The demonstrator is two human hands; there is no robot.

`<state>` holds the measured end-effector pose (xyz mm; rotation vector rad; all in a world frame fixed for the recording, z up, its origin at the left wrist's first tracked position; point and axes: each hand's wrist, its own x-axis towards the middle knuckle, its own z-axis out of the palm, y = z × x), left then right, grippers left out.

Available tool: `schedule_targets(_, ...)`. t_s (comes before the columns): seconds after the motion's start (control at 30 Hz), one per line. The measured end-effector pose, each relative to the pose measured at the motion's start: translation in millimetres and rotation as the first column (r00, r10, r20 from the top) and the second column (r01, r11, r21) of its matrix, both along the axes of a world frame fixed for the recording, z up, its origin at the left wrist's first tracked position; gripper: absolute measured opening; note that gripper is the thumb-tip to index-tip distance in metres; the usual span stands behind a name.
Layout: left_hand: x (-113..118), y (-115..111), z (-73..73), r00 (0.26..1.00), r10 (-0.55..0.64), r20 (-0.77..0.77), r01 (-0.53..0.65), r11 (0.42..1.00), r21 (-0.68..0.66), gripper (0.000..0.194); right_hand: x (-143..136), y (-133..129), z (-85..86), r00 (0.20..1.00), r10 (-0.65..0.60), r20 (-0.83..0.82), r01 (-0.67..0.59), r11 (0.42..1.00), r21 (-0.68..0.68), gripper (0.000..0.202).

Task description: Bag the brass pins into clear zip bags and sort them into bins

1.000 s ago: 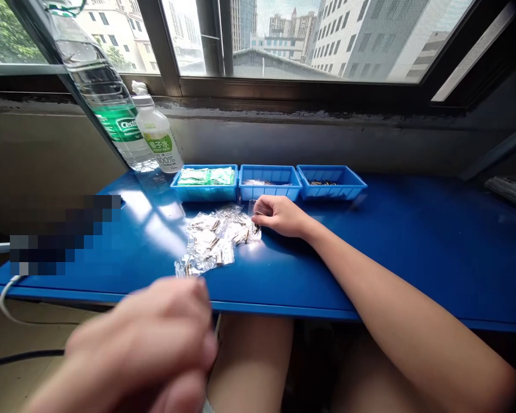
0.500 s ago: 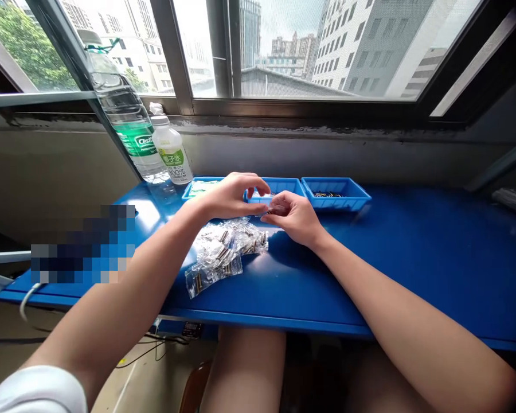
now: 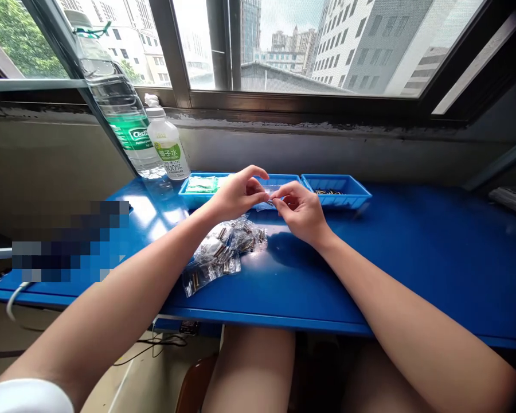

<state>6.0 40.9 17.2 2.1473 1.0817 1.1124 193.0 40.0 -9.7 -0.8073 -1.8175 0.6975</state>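
My left hand (image 3: 243, 195) and my right hand (image 3: 301, 211) meet fingertip to fingertip above the blue table. Between them is a small clear plastic bag (image 3: 267, 199), pinched from both sides; its contents are too small to make out. Below my left hand lies a pile of clear packets (image 3: 223, 246) with small metal pieces inside. Behind my hands stand blue bins: the right bin (image 3: 341, 201) contains dark and brass-coloured small parts, and green-and-white packets (image 3: 203, 184) lie in the left one. The middle bin is partly hidden by my hands.
A large water bottle (image 3: 126, 123) and a smaller white bottle (image 3: 169, 146) stand at the back left of the blue table (image 3: 413, 258). A pixelated patch covers something at the far left. The window wall rises behind the bins.
My left fingers have closed onto the small bag at my right fingertips. My right hand has turned slightly, and the bag shows more between the hands. The view has shifted a little.
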Motion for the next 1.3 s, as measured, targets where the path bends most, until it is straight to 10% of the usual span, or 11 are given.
schedule_targets(0.23, -23, -8, 16.4, 0.900, 0.264, -0.346, -0.179, 0.949, 0.258, 0.030, 7, 7, 3.4, 0.969, -0.230, 0.093, 0.225, 0.972, 0.059, 0.033)
schedule_targets(0.43, -34, -10, 28.6, 0.688, 0.111, -0.717, -0.076, 0.994, 0.080, 0.024, 14, 11, 8.3, 0.937, -0.271, 0.218, 0.284, 0.958, -0.030, 0.064)
schedule_targets(0.8, -26, -22, 36.4, 0.628, -0.142, -0.765, -0.121, 0.953, -0.276, 0.033, 19, 13, 9.8, 0.915, -0.187, 0.358, 0.207, 0.978, -0.017, 0.051)
schedule_targets(1.1, -22, -24, 35.9, 0.572, -0.132, -0.809, -0.222, 0.925, -0.308, 0.054, 20, 16, 5.5, 0.913, -0.220, 0.344, 0.224, 0.974, 0.030, 0.062)
schedule_targets(1.3, -22, -25, 33.5, 0.573, -0.125, -0.810, -0.209, 0.933, -0.292, 0.029, 20, 17, 4.1, 0.908, -0.221, 0.355, 0.221, 0.974, 0.042, 0.063)
